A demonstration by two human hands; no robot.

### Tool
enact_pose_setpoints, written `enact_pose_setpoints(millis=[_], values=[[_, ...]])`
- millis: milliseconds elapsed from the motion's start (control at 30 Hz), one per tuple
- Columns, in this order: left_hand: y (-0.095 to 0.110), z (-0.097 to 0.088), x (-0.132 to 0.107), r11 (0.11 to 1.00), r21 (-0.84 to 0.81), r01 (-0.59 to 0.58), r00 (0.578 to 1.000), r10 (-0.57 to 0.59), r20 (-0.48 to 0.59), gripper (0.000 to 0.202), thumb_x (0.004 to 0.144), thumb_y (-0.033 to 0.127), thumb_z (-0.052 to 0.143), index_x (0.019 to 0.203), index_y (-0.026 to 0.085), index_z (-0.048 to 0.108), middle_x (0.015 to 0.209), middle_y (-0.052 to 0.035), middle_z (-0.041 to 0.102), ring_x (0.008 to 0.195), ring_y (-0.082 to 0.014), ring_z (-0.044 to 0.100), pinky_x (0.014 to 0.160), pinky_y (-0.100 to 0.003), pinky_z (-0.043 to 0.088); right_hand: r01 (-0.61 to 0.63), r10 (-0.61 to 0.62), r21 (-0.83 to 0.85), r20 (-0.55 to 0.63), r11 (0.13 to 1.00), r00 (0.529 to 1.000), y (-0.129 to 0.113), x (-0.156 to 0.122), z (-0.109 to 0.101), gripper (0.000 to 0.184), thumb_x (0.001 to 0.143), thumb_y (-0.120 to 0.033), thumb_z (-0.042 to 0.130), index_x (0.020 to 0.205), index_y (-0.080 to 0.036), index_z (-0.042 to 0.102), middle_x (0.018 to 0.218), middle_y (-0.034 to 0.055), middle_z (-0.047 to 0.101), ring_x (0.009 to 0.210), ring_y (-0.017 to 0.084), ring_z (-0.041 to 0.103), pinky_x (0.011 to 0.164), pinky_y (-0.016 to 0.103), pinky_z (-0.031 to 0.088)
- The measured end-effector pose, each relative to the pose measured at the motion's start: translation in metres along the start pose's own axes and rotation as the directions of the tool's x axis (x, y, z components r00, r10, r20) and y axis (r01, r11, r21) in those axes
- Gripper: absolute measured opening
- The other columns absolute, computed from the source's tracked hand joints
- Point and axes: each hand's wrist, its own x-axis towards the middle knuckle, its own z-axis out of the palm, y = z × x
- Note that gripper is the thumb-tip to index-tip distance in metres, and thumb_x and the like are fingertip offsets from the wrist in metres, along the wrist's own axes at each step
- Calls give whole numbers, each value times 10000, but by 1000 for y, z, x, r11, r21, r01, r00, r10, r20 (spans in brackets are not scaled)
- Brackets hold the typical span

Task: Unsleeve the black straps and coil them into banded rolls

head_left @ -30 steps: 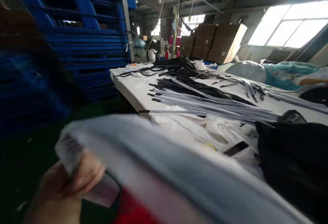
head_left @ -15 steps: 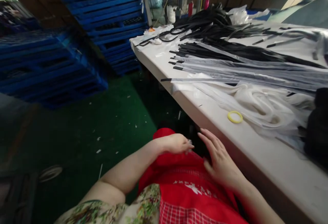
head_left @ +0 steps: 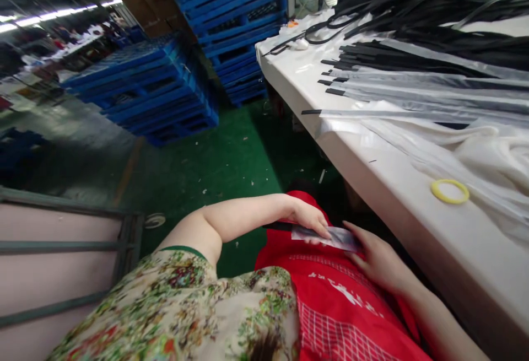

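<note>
We hold a strip [head_left: 341, 238] crosswise, black end [head_left: 279, 226] leftward, clear-sleeved; our left hand [head_left: 311, 217] and right hand [head_left: 375, 253] pinch it.

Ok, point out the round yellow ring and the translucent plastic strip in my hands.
Round yellow ring [head_left: 450, 201], head view: near side of its rim.
Translucent plastic strip [head_left: 340, 238], head view: its uncovered middle.

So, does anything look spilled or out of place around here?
Yes: pale scraps litter the green floor beside the white table, like dropped offcuts. A lone yellow ring on the table also looks unlike the black strips there. The clear-sleeved strip being held shows no obvious damage.
</note>
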Motion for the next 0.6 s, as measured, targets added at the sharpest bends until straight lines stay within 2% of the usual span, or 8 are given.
enact_pose_setpoints(millis=[67, 100, 167, 267, 333, 433, 500, 600], values=[[6, 7, 8, 994, -70, -86, 996, 88, 32, 354, 684, 508, 797, 759, 183, 679, 621, -10, 666, 548, -160, 616, 522, -270, 513, 86, -86, 11, -22, 996, 996, -24, 12, 0, 489, 887, -241, 472, 1368, -164, 506, 1291, 141, 634, 1113, 262, 647, 951, 417, 537], [7, 8, 9, 988, -101, -113, 990, 120, 70, 381, 666, 526, 807, 767, 179, 689, 637, -18, 673, 569, -170, 625, 540, -287, 525, 95, -96, -15, -34, 995, 995, -28, 15, -1, 460, 891, -211, 445, 1341, -162, 529, 1255, 142, 655, 1074, 261, 666, 926, 418, 549], [5, 3, 1, 986, -128, -102, 979, 123, 165, 442, 610, 566, 833, 766, 171, 708, 661, -39, 679, 604, -194, 636, 570, -323, 539, 72, -78, -105, -57, 992, 995, -19, 15, -7, 451, 876, -162, 425, 1307, -151, 556, 1194, 148, 683, 1001, 270, 690, 877, 427, 566], [-6, -9, -21, 995, -102, -13, 968, 38, 247, 473, 598, 602, 829, 756, 166, 733, 598, -34, 619, 548, -182, 584, 580, -352, 538, 25, -44, -228, -78, 973, 996, 10, 5, -18, 466, 877, -139, 421, 1326, -135, 547, 1173, 160, 681, 967, 283, 690, 849, 431, 567], [-9, -15, -32, 993, -116, 6, 968, 23, 249, 455, 669, 619, 775, 752, 173, 737, 493, 14, 483, 435, -128, 446, 544, -344, 515, 16, -38, -282, -72, 959, 997, 20, 0, -23, 489, 903, -161, 423, 1385, -145, 503, 1124, 154, 682, 929, 283, 688, 822, 422, 564], [-4, -15, -38, 984, -173, -38, 976, 74, 207, 427, 758, 611, 700, 722, 186, 709, 446, 67, 295, 375, -79, 245, 477, -306, 447, 44, -53, -314, -20, 948, 998, 15, 1, -25, 563, 934, -221, 447, 1492, -196, 384, 997, 114, 670, 807, 260, 672, 749, 395, 552], [2, -13, -37, 975, -212, -69, 975, 111, 190, 409, 775, 589, 694, 717, 184, 687, 449, 75, 265, 374, -71, 202, 457, -290, 416, 57, -58, -288, 5, 956, 998, 5, 6, -25, 591, 935, -206, 429, 1520, -226, 341, 956, 94, 652, 753, 239, 651, 725, 380, 536], [15, -10, -37, 950, -290, -112, 968, 171, 186, 386, 797, 549, 694, 731, 170, 668, 435, 82, 260, 366, -64, 182, 442, -264, 405, -5, 2, -170, -16, 985, 1000, -7, 13, -28, 573, 934, -195, 384, 1506, -231, 379, 938, 95, 653, 765, 239, 639, 745, 381, 517]])
